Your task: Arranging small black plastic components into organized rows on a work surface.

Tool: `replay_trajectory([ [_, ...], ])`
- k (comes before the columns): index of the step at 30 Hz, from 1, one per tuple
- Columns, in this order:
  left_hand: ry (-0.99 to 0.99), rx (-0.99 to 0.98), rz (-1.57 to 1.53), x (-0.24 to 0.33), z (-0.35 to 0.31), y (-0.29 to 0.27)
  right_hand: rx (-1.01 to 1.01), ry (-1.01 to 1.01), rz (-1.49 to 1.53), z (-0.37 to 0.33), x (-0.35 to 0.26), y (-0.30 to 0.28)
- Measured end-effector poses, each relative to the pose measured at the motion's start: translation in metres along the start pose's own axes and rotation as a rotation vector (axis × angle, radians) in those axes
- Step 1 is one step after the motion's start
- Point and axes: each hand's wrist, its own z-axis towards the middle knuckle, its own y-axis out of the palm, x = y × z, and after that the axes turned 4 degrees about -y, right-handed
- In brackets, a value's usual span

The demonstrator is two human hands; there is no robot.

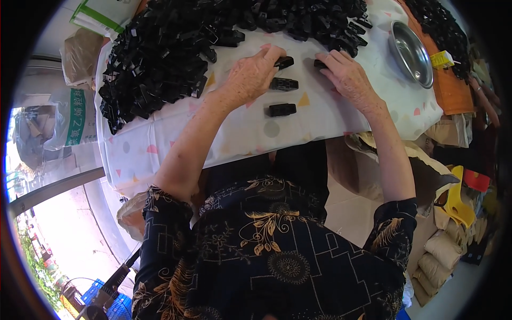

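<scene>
My left hand (253, 76) is closed with thumb and fingers on a small black plastic piece (285, 62) just above the tablecloth. To its right, my right hand (345, 76) pinches another black piece (320, 64), mostly covered by the fingertips. Between my hands and me, two more black blocky pieces lie in a column, one (284, 84) below the left fingers and one (282, 110) nearer the table's front edge. A large heap of similar black pieces (154, 64) curves round the left and far side of the white patterned tablecloth (224, 125).
A shiny steel bowl (412, 56) stands at the right, beside a small yellow carton (441, 60) on an orange surface (453, 96). More black pieces (437, 21) lie beyond it. Another person's arm (484, 101) shows at the right rim. An open paper sack (421, 160) is below the table's right edge.
</scene>
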Motion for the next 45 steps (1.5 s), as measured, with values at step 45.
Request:
replay_trajectory([
  [45,-0.009,0.261,0.536,-0.036,0.021,-0.059,0.388,0.485,-0.029,0.019,0.022,0.01],
])
